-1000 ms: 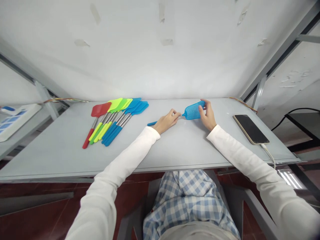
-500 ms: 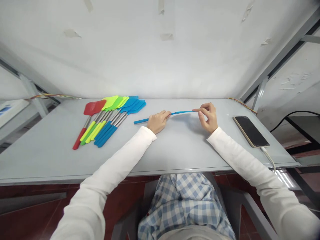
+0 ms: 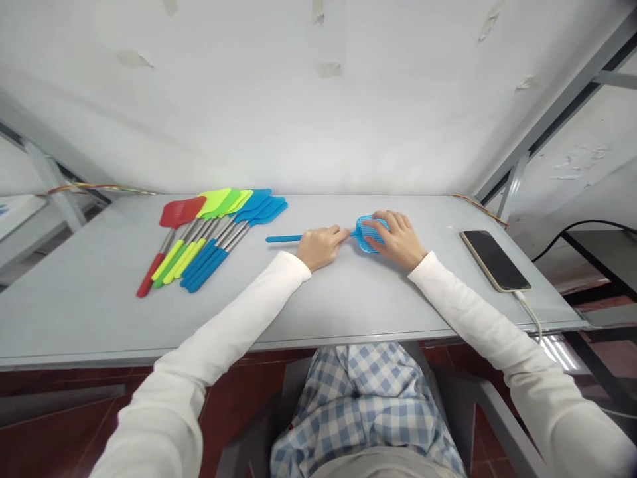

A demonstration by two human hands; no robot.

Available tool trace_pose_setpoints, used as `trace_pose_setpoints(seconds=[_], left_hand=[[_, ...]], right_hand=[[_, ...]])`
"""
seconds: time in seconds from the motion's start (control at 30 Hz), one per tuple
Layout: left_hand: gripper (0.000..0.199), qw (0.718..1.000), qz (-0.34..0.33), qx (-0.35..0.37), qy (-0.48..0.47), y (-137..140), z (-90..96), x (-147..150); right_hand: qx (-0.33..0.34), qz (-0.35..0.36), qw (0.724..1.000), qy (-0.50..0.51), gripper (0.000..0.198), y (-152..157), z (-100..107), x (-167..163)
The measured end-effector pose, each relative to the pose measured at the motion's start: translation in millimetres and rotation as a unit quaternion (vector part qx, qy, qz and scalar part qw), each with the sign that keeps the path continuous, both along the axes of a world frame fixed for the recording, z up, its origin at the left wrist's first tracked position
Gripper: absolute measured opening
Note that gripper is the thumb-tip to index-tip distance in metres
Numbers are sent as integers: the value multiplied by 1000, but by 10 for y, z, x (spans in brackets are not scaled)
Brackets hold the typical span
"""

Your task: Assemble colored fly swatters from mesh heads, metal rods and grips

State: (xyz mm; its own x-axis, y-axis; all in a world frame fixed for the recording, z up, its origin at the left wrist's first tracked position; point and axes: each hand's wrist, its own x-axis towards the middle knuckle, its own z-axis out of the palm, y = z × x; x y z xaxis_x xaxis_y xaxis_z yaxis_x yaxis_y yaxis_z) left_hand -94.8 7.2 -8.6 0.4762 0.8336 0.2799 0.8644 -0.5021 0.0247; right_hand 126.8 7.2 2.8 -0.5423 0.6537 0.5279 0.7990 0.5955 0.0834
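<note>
A blue fly swatter (image 3: 364, 230) lies across the middle of the table, its perforated head facing up at the right end and its handle pointing left. My left hand (image 3: 321, 247) is closed around the shaft just left of the head, hiding most of the metal part. Over the right side of the swatter's head rests my right hand (image 3: 398, 240), thumb and fingers bent against it and covering part of the mesh.
To the left, several fly swatters lie overlapped in a fan: a red one (image 3: 182, 212), yellow-green ones and blue ones (image 3: 271, 211). A phone (image 3: 495, 260) with a white cable lies at the right. Behind the grey table (image 3: 343, 309) stands a white wall.
The blue fly swatter's head has turned from edge-on to flat, face up. My right hand has moved left from the head's tip onto its face. My left hand keeps its hold on the shaft.
</note>
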Motion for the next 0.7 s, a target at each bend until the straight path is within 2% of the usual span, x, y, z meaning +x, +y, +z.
trace_pose_setpoints(seconds=[0.2,0.43,0.7], left_hand=[[38,999,-20,21,18,-62,-18,111],[35,1000,-13,-12,-6,-80,35,167],[38,999,3,-10,-43,-119,105,190]], right_hand=[[34,27,997,-60,33,-44,17,-154],[113,12,990,-88,22,-16,-20,-140],[182,5,980,-80,28,-58,-37,-207]])
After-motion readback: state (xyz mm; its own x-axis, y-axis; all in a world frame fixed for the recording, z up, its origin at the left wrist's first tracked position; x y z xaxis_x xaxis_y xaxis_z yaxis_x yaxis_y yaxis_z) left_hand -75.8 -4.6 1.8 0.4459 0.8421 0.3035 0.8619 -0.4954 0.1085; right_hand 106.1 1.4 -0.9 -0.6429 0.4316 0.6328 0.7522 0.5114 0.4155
